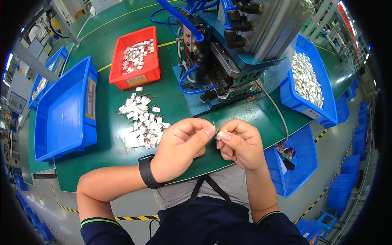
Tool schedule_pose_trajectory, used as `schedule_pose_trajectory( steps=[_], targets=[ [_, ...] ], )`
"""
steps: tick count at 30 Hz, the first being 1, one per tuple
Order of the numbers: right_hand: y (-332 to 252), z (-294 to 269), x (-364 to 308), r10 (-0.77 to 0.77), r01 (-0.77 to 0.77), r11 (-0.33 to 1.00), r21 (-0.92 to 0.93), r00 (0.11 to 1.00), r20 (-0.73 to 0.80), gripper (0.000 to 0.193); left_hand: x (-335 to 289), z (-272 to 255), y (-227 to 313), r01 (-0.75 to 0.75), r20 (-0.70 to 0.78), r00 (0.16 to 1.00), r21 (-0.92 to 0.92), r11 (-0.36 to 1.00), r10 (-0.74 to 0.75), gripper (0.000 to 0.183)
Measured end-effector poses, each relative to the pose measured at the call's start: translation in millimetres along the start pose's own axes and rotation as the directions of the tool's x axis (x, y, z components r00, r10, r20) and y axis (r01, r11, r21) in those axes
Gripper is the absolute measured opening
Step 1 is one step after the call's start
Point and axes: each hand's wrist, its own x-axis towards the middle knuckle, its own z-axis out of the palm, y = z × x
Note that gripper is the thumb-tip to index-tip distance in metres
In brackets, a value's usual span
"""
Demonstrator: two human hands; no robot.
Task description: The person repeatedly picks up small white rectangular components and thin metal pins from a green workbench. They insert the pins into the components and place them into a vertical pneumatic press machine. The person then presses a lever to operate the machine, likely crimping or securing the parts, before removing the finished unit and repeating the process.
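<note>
In front of my body, just over the table's near edge, my two hands meet fingertip to fingertip. My right hand point(243, 143) is closed, pinching a small white block with thin metal leads point(220, 135) between thumb and finger. Thumb and forefinger of my left hand point(183, 145) are pressed together at its thin leads. To the left of my left hand lies a loose pile of similar white leaded pieces point(143, 118) on the green table point(110, 143). The fingers partly hide the held piece.
A blue-framed press machine point(228, 57) with blue air hoses stands beyond my hands. A red bin point(116, 61) holds some white pieces. At left is an empty blue bin point(65, 110); at right, a full blue bin point(288, 83). Below the right edge hangs another blue bin point(304, 163).
</note>
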Motion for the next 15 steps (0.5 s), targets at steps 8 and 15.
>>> schedule_pose_trajectory(
  steps=[8, 15],
  targets=[
    [-0.3, 1.2, -0.1, 0.007, -0.007, 1.000, -0.006, 1.000, -0.013, 0.009, 0.4, 1.1, 1.2, 0.024, -0.001, 1.000, 0.014, 1.000, -0.024, 0.016],
    [-1.8, 0.6, -1.4, 0.030, -0.030, 0.999, -0.017, 1.000, -0.005, 0.009, -0.2, 3.8, 3.0, 0.041, -0.007, 0.999, 0.054, 0.998, -0.040, 0.015]
  ],
)
